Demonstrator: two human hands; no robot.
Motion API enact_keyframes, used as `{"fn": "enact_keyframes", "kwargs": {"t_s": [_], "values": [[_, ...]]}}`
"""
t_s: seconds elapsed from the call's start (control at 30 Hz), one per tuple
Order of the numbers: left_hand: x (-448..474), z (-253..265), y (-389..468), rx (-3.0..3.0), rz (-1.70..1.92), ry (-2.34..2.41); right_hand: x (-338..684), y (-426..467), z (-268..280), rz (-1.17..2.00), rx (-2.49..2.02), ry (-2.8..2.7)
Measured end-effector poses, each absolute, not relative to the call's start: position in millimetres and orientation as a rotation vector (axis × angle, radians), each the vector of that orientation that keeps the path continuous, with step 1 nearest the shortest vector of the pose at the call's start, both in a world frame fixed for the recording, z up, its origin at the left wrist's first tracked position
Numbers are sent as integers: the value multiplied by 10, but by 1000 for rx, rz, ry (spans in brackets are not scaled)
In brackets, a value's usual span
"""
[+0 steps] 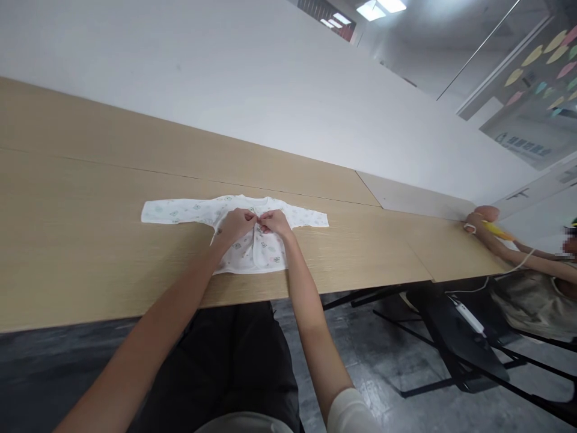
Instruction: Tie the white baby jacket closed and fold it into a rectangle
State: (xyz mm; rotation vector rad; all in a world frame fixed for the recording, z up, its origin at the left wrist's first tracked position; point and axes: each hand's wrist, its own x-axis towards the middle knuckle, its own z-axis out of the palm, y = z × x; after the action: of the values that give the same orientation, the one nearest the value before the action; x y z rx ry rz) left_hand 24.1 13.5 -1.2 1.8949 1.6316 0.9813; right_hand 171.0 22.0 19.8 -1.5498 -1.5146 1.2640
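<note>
1 wht shirt [267, 248] on tbl [90, 258]; L hand [238, 224], R hand [276, 222] both pinching its front.

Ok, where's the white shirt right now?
Head view, just left of centre: the white shirt lies on the tan table, with the left hand and right hand at its front opening.

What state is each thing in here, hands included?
Shirt: spread on the table, sleeves out; whether fastened, unclear.
Left hand: fingers pinching the shirt's front.
Right hand: fingers pinching the front beside it.
Doll: partly hidden by a co-worker's arm.
Chair: unfolded.
Lights: lit.
</note>
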Motion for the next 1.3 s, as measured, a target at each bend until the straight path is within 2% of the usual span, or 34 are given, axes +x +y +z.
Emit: {"fn": "enact_keyframes", "kwargs": {"t_s": [0.23,0.9,1.3], "values": [[243,-16,145,2028,916,1612,1699,228,187,1265,-1558,-1530],[261,67,94,1909,912,1566,1652,204,217,1345,-1576,-1392],[300,72,67,1787,1050,1567,1682,258,130,1408,-1491,-1394]]}}
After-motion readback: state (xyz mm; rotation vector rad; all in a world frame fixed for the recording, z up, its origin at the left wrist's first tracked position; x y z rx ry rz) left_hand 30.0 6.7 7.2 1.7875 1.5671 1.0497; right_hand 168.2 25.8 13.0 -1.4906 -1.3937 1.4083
